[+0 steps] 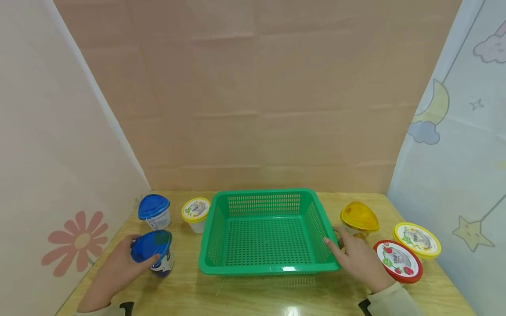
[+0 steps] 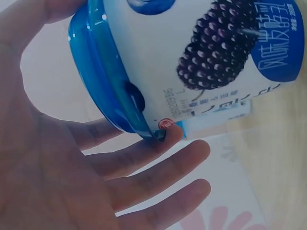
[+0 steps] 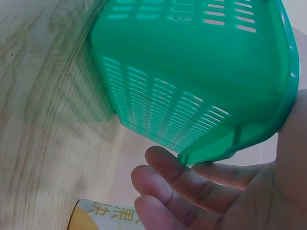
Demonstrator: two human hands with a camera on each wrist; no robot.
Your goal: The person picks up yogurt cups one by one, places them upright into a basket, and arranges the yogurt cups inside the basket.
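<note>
My left hand (image 1: 118,272) holds a yogurt cup (image 1: 150,245) with a blue lid by that lid, thumb on the near side. Its label, in the left wrist view, shows a blackberry picture (image 2: 218,45); the cup looks tilted there, and I cannot tell whether its base touches the table. At centre stands a green plastic basket (image 1: 269,268) with slotted walls and nothing in it. My right hand (image 1: 361,265) grips the basket's right rim, thumb over the edge and fingers under it outside. In the right wrist view those fingers (image 3: 192,187) curl below the rim.
Behind the held cup stands another blue-lidded cup (image 1: 154,207). A yellow-lidded tub (image 1: 196,210) is left of the basket. To the right are an amber-lidded cup (image 1: 359,216), a yellow-lidded tub (image 1: 417,239) and a red-lidded tub (image 1: 398,261). Walls enclose the wooden table (image 1: 253,298) on three sides.
</note>
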